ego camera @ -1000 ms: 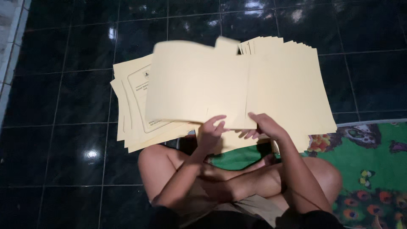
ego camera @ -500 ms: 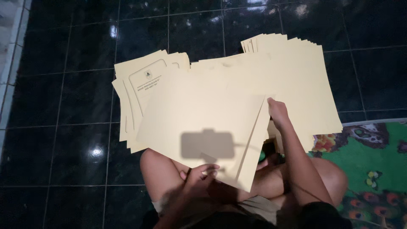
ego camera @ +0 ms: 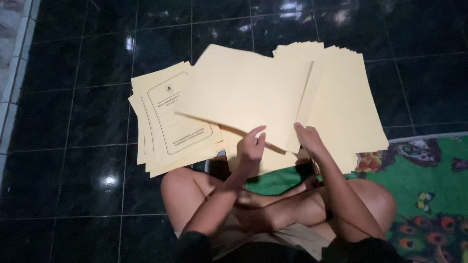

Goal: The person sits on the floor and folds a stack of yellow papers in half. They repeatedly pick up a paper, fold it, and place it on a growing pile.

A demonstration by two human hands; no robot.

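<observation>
Left of the raised plain cream paper folder (ego camera: 243,92) lies a printed cream folder pile (ego camera: 168,122). Half a second ago the folder drooped open over the lap; now the left hand (ego camera: 251,146) pinches its lower edge, the right hand (ego camera: 308,139) pinching its fold, above the pile.

Both forearms extend forward over crossed bare legs. Left hand (ego camera: 251,146) raised, fingers curled; right hand (ego camera: 308,139) alongside, fingers pinched closed.

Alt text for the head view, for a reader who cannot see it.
A seated, cross-legged person's left hand and right hand hold a folded cream paper folder above stacks of cream folders on a dark glossy tiled floor, beside a green patterned mat.
</observation>
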